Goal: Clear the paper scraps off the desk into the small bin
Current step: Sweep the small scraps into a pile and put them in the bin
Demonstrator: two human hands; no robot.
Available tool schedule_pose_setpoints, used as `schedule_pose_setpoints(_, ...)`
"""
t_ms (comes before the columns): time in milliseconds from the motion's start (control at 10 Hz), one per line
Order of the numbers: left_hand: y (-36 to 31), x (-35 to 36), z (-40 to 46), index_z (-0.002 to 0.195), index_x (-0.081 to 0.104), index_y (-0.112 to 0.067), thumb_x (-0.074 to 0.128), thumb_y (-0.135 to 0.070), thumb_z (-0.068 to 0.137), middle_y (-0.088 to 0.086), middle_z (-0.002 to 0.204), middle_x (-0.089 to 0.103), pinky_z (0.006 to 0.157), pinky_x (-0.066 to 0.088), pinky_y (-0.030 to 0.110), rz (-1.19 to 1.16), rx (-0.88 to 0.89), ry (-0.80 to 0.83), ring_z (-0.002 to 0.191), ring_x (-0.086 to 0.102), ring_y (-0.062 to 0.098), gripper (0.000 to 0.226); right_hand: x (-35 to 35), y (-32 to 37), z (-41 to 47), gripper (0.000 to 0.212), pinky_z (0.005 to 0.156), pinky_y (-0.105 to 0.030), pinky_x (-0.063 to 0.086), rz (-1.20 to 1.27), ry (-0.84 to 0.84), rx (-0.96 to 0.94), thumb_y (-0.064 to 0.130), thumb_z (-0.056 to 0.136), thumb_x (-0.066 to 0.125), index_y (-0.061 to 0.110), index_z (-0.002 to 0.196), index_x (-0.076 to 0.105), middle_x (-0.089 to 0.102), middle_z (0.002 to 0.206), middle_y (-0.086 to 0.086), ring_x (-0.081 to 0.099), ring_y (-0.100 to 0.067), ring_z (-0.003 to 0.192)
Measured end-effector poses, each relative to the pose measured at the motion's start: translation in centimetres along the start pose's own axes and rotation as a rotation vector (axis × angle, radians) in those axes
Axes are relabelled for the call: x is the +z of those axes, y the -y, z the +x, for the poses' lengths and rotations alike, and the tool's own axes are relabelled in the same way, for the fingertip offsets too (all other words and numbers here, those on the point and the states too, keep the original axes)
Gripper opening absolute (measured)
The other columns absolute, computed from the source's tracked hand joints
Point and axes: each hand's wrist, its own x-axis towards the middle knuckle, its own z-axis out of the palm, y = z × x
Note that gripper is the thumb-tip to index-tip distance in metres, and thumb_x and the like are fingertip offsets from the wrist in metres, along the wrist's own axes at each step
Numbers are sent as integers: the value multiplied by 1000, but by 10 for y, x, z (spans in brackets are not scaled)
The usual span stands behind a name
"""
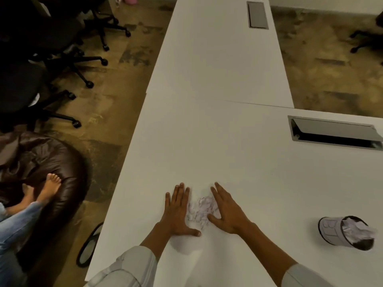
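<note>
A small heap of crumpled white paper scraps [200, 212], creased and faintly marked with thin dark lines, lies on the smooth matte white desk [217, 141] near its front edge. The left hand [177, 212] lies flat, palm down, fingers straight and close together, its inner edge against the left side of the heap; the right hand [227, 213] is also spread flat and angled inward, pressing against the right side. Neither hand grasps anything; both are open with the scraps bracketed between them. Well off to the right, the small bin [344, 232], a pale, round, tapered cup shape with a dark rim, lies tipped on its side, rumpled paper showing in its mouth.
</note>
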Motion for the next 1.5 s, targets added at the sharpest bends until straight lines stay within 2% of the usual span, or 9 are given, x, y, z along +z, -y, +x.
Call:
schedule_pose_setpoints(200, -8, 11, -15, 146, -18, -20, 39, -84, 68, 4, 155, -28, 115, -16, 48, 77, 112, -33, 141, -29, 20, 116, 17, 3, 1, 90, 119, -46, 8, -168, 108, -27, 54, 86, 50, 20, 152, -2, -9, 160, -10, -12, -31, 146)
schedule_pose_setpoints(300, -13, 14, -21, 148, -10, -21, 36, -74, 79, 2, 154, -24, 115, -14, 46, 87, 133, -41, 142, -25, 18, 98, 27, 11, -4, 77, 107, -40, 37, -252, 62, -82, 37, 80, 71, 19, 146, 35, 29, 154, -13, 27, -35, 141)
schedule_pose_setpoints(400, -19, 18, -26, 147, 19, -16, 52, -52, 87, 10, 156, 11, 118, 19, 41, 30, 111, -46, 145, 12, 27, 78, 35, 18, -9, 70, 65, -28, 58, -335, 9, -69, 27, 53, 91, 20, 118, 65, 62, 129, -9, 62, -29, 112)
schedule_pose_setpoints(500, -28, 23, -30, 130, 49, -14, 73, -25, 79, 13, 134, 53, 93, 50, 27, -103, 98, -71, 119, 57, 27, 58, 33, 20, -13, 67, 42, -24, 52, -359, -14, -28, 18, 37, 95, 21, 101, 72, 69, 114, -5, 68, -24, 95)
schedule_pose_setpoints(700, -49, 12, -35, 125, 49, -4, 41, -3, 94, 13, 134, 45, 99, 39, 40, -159, -9, -125, 122, 40, 28, 32, 24, 16, -4, 30, 69, -37, 54, -323, -12, -21, 0, 86, 56, 11, 113, 64, 62, 116, -6, 53, -27, 109)
schedule_pose_setpoints(1000, -53, -4, -22, 88, 59, -10, 42, -15, 93, 1, 96, 56, 63, 39, 15, -170, -20, -303, 83, 58, 17, 19, 8, 2, -9, 19, 76, -30, 57, 442, -194, 263, 14, 73, 60, 17, 78, 78, 76, 86, 0, 70, -8, 80)
schedule_pose_setpoints(1100, -69, -18, -17, 84, 59, -15, 43, -19, 92, -2, 93, 56, 66, 44, 23, -145, 38, -371, 80, 58, 13, 19, -10, 3, -24, 15, 70, -12, 53, 544, -361, 265, 0, 77, 69, 11, 74, 78, 75, 82, 6, 64, 13, 74)
schedule_pose_setpoints(1300, -117, -36, 8, 112, 64, -10, 47, -12, 94, 0, 120, 57, 88, 44, 23, -201, 156, -381, 109, 54, 18, 25, -45, -23, -71, 15, 66, -18, 58, 761, -507, 425, -1, 75, 77, 10, 85, 78, 71, 70, 20, 71, 0, 73)
schedule_pose_setpoints(1500, -187, -35, 37, 75, 70, -15, 57, -8, 88, 2, 84, 66, 78, 55, 31, -227, 317, -308, 82, 61, 15, 19, -97, -78, -142, 15, 58, -12, 52, 822, -629, 575, -5, 76, 74, 6, 85, 77, 70, 63, 19, 69, 1, 64)
